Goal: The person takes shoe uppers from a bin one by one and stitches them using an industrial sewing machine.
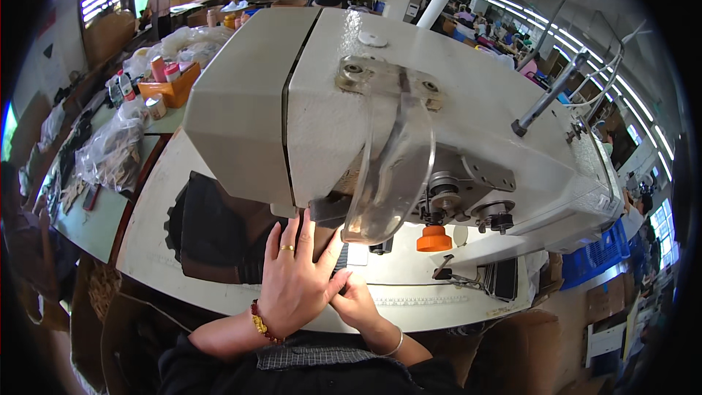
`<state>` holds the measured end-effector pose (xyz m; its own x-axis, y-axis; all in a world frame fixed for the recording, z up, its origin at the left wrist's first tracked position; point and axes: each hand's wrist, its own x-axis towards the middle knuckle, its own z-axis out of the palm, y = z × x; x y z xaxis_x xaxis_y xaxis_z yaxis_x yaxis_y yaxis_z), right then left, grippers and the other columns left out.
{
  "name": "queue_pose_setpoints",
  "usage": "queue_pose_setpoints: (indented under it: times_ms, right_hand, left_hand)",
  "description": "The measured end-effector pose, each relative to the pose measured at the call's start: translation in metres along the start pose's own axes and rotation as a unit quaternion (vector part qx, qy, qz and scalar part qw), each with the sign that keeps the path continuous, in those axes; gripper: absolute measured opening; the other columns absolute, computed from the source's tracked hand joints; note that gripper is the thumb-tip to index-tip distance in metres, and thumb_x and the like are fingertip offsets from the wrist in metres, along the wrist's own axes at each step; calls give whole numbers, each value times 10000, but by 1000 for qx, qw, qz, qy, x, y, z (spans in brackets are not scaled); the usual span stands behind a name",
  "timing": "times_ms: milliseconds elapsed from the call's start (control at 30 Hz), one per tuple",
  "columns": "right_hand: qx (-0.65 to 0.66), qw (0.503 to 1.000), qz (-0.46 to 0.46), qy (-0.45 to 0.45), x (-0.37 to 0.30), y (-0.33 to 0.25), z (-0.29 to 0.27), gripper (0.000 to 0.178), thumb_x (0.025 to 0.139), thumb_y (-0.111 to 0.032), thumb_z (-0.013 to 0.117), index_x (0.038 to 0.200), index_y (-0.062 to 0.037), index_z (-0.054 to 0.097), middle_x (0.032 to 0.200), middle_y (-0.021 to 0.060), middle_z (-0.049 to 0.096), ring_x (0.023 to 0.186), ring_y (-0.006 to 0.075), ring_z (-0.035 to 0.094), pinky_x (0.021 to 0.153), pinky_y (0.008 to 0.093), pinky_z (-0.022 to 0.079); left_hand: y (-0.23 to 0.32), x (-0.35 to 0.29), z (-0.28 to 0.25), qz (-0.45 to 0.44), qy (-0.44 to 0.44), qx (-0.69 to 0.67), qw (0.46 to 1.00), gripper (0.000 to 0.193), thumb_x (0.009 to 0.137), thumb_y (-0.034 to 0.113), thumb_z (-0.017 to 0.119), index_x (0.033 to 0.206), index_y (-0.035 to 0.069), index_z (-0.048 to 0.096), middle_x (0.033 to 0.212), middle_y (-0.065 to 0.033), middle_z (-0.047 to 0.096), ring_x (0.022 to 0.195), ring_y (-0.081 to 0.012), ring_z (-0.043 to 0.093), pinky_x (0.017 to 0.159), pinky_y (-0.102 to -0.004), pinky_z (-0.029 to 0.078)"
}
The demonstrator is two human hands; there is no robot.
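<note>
Lying on the side table (69, 221): a clear plastic bag (111, 145) and an orange bin (172, 90) of bottles and jars, apart from the sewing.
White worktop (150, 212): it carries a dark workpiece (212, 230), black and brown, scalloped along its left edge. Most of what shows lies left of the hands; the rest runs beneath the left hand toward the sewing machine (468, 77).
Left hand (296, 283): spread flat over the workpiece, fingers apart, pressing rather than pinching, with the fingertips reaching the underside of the machine head.
Right hand (357, 306): bent in close beside the left thumb; its fingers are partly hidden, so I cannot tell whether they grip anything.
Stitching point: hidden behind the left hand and the clear guard (391, 183). Neither the needle nor a fresh seam shows.
Progress: judging by this placement, the piece is set in position and the work is under way, not finished. How much is sewn and how much remains, I cannot tell.
Orange knob (434, 240): under the machine arm, right of the guard, with neither hand on it.
Dark flat items (503, 279): standing at the worktop's right end, untouched; whether they await sewing is unclear.
</note>
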<state>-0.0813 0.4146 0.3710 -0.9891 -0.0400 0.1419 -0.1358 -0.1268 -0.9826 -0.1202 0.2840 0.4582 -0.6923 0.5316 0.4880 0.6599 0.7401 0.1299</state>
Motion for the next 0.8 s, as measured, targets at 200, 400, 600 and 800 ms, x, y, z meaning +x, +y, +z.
queue_pose_setpoints:
  times_ms: [200,400,600,800]
  right_hand:
    - [-39,999,-5,-37,13,-7,-7,39,800,-22,556,833,-5,568,743,14,570,718,98,517,641,263,431]
    - [-25,998,40,-48,19,-15,-9,52,835,-51,557,836,-2,573,726,0,558,699,88,509,610,249,426]
    - [-49,994,-76,-68,21,-9,-8,47,847,-35,576,876,1,584,760,11,581,717,91,528,646,252,444]
    - [-7,998,-37,-46,11,4,-8,69,844,-9,572,902,8,604,822,43,621,769,104,556,688,261,459]
  left_hand:
    - [-2,5,4,-15,5,-13,1000,484,790,391,616,1190,120,602,1223,-264,476,1154,-377,432,971,-535,338]
    - [-7,8,11,-23,16,-38,999,389,783,378,626,1040,86,639,1191,-258,490,1102,-382,459,944,-527,359]
    - [-8,10,10,-19,19,-41,999,321,789,336,635,970,71,635,1225,-250,459,1066,-392,473,945,-517,358]
    - [-2,0,4,-19,11,-78,997,410,798,323,633,1138,94,622,1299,-265,413,1180,-375,424,1009,-513,304]
